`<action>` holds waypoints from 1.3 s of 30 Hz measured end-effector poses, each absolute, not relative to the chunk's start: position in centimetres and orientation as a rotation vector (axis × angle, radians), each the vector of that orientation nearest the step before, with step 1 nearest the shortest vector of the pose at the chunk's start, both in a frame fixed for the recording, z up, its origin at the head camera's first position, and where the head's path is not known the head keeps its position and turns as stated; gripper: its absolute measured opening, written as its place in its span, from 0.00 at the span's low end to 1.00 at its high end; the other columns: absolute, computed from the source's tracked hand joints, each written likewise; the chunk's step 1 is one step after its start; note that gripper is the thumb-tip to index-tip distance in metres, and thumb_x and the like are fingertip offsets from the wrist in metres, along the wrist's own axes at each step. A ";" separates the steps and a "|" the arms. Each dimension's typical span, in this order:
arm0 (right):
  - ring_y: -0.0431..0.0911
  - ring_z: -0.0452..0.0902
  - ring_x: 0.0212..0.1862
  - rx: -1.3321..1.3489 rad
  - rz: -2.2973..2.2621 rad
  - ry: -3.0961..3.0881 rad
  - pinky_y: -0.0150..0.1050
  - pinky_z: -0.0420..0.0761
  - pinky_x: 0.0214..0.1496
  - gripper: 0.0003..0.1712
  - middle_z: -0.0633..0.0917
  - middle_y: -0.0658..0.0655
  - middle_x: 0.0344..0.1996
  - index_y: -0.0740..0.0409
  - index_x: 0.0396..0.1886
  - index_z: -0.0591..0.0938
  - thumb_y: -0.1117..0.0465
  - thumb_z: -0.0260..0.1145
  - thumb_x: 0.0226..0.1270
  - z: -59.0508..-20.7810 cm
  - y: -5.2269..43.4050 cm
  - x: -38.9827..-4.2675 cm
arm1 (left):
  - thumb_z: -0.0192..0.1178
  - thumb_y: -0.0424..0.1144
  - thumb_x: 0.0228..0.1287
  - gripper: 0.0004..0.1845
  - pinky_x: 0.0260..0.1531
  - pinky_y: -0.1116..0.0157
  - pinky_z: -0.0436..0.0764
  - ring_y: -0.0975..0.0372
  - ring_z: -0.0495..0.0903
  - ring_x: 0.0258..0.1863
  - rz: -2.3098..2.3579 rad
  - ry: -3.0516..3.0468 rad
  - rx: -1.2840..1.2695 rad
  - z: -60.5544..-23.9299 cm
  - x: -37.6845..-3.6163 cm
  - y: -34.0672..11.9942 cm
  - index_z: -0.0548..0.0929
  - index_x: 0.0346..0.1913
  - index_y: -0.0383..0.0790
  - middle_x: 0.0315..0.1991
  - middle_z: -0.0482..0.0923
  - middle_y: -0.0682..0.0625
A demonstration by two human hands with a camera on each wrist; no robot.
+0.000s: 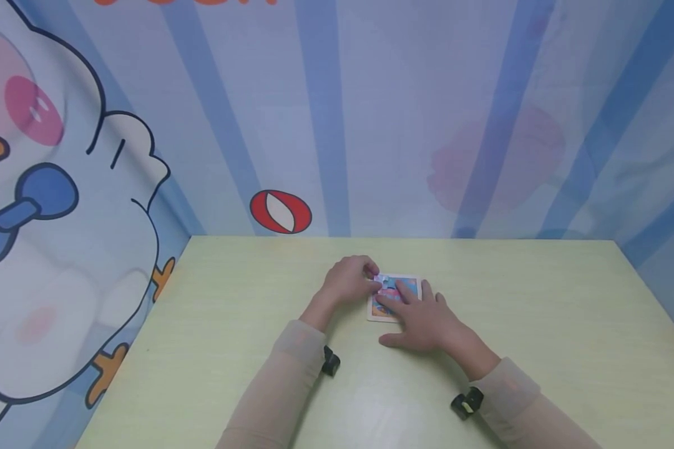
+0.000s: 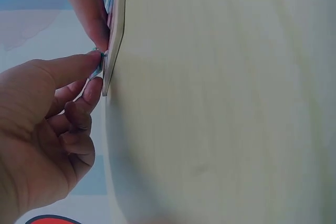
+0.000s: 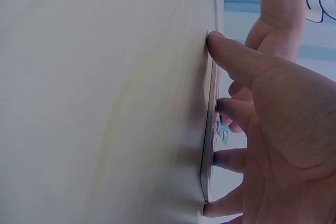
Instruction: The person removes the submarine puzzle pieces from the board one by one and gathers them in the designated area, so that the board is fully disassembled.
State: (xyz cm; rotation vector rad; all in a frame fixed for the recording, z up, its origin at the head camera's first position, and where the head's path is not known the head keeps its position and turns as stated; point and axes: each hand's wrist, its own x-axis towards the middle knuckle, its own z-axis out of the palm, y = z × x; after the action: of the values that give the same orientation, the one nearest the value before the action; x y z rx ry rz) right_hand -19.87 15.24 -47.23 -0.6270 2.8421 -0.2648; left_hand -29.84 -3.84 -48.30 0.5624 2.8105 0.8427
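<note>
Head view: pale green table [image 1: 539,324] filled the lower frame, a cartoon-printed blue backdrop [image 1: 371,125] behind it. Both forearms in beige sleeves reached toward mid-table. Small square puzzle board [image 1: 394,298] lay flat near the table's centre, picture side up. Right hand [image 1: 424,321] rested on the board's near half, fingers spread and straight, pressing it down; right wrist view showed the fingertips [image 3: 218,45] flat against the board's face. Left hand [image 1: 349,280] sat at the board's far-left corner, fingers curled, thumb and forefinger pinching a small puzzle piece [image 1: 379,280] right at that corner. Left wrist view confirmed the pinch [image 2: 97,69], piece touching the board's edge. Piece lay to the right of the left hand's grip, over the corner; left hand nearer it than the right.
</note>
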 end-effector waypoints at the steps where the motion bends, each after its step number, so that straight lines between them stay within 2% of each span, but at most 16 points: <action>1: 0.83 0.46 0.74 -0.627 -0.264 2.841 0.77 0.60 0.65 0.48 0.56 0.66 0.81 0.39 0.82 0.64 0.27 0.63 0.66 -47.2 15.2 -19.9 | 0.72 0.47 0.65 0.12 0.47 0.57 0.79 0.60 0.82 0.44 0.864 2.808 0.554 -48.4 -29.8 -3.9 0.87 0.47 0.48 0.40 0.85 0.57; 9: 0.83 0.46 0.74 -0.634 -0.269 2.846 0.77 0.61 0.64 0.48 0.57 0.67 0.80 0.39 0.81 0.65 0.27 0.64 0.66 -47.2 15.1 -19.9 | 0.69 0.41 0.66 0.05 0.49 0.58 0.79 0.63 0.84 0.41 1.031 2.763 0.559 -48.6 -30.0 -4.4 0.88 0.43 0.49 0.37 0.86 0.58; 17: 0.83 0.47 0.74 -0.633 -0.252 2.844 0.76 0.62 0.64 0.48 0.58 0.66 0.80 0.40 0.81 0.66 0.27 0.63 0.66 -47.3 15.1 -19.9 | 0.67 0.41 0.70 0.07 0.47 0.57 0.80 0.61 0.83 0.41 1.193 2.704 0.517 -47.7 -29.9 -5.9 0.89 0.46 0.47 0.38 0.86 0.56; 39: 0.82 0.45 0.75 -0.619 -0.265 2.826 0.78 0.57 0.66 0.49 0.56 0.66 0.81 0.40 0.82 0.63 0.27 0.63 0.67 -47.5 15.2 -20.0 | 0.66 0.41 0.71 0.12 0.48 0.54 0.80 0.53 0.81 0.48 1.284 2.705 0.151 -45.9 -29.1 -17.6 0.88 0.52 0.39 0.46 0.85 0.46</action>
State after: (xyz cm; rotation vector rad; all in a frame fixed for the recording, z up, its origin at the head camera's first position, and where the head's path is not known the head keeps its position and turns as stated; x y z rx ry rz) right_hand -20.00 15.20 -47.52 -0.6190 2.8261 -0.2650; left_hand -29.06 -17.56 -45.95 0.1514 2.7053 1.2837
